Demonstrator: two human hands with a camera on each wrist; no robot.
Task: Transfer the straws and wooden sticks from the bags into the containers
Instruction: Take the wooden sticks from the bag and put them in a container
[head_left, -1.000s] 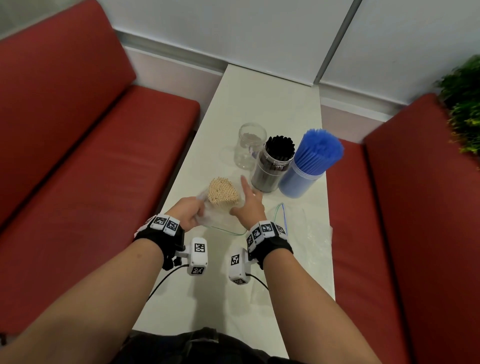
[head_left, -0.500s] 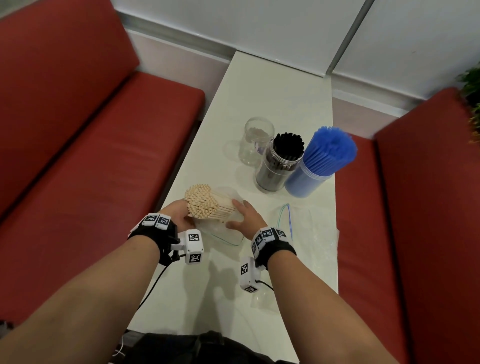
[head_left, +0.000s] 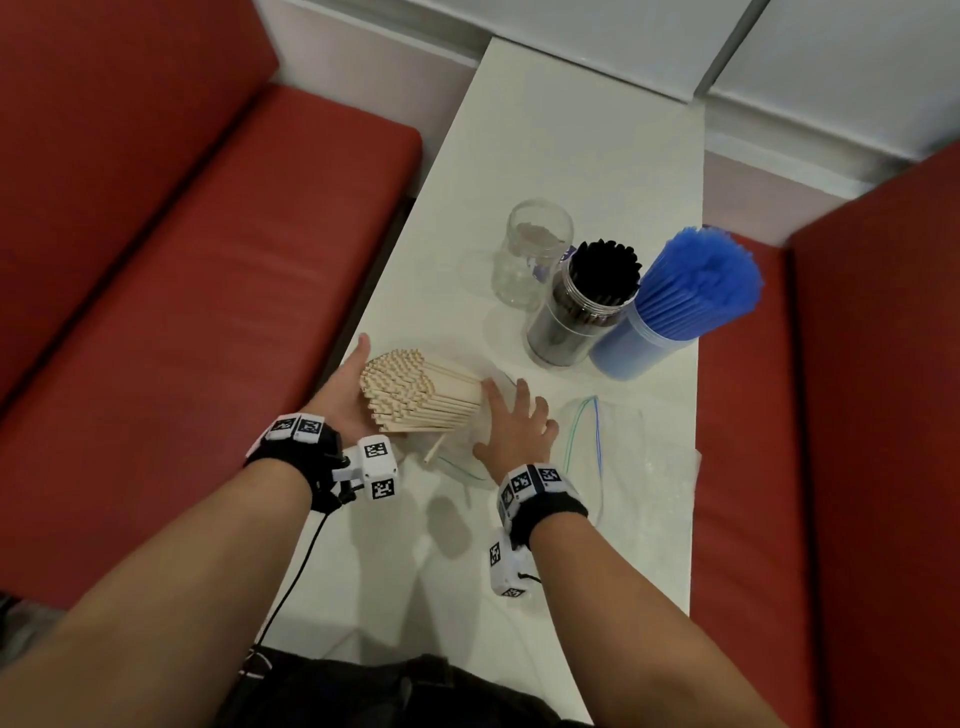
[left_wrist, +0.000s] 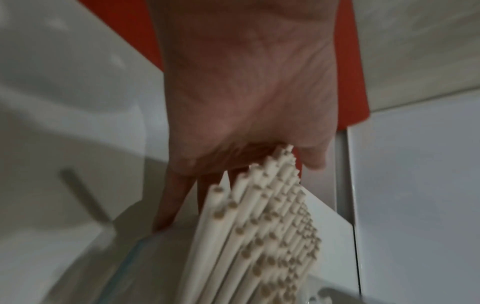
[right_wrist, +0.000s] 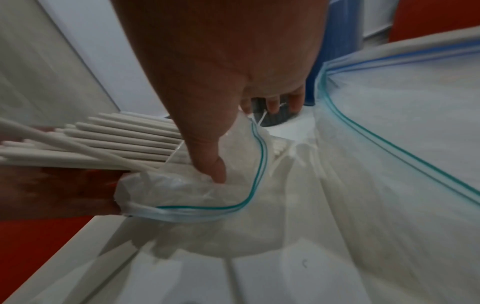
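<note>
The left hand (head_left: 345, 395) is cupping the stick bundle (head_left: 421, 397) with fingers straight, sticks lying flat, long axis pointing to 3 o'clock into the bag (right_wrist: 207, 191), which the right hand (head_left: 514, 426) is pinching, empty jar (head_left: 530, 260) sitting at 1 o'clock.

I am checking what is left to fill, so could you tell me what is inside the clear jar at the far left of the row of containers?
The clear jar shows no sticks or straws; only its glass and the table show through. Its base is too blurred to rule out something small.
</note>
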